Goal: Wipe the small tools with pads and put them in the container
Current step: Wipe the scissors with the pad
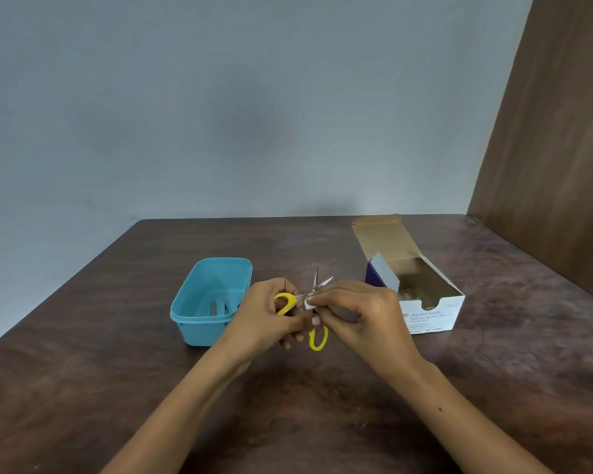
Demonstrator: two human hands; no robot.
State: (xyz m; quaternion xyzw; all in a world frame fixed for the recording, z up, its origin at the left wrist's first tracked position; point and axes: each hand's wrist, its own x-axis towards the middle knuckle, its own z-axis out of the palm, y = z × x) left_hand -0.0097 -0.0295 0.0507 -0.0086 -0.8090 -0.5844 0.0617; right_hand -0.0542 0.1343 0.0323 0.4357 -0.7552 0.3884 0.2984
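The right hand's fingertips (317,295) pinch a small white folded wiping pad (308,303) against the metal blades of a pair of small yellow-handled scissors (317,336), close to the pivot. The blades stand apart, tips pointing up and away. The right hand (367,314) curls over the pad; the left hand (271,316) grips the scissors by the handles, fingers closed around one yellow loop while the other loop hangs below, between the two hands, above the dark brown wooden table (288,405).

To wipe well, I would keep the left grip firm so the blades stay spread, and draw the pad from pivot toward each tip, fingers staying behind the edge, not across it. Each blade probably needs both faces done.

Just to the left stands the light blue rectangular plastic container (185,313), which already holds what look like slim metal tools. An open white cardboard box of alcohol swabs (428,316) sits to the right.
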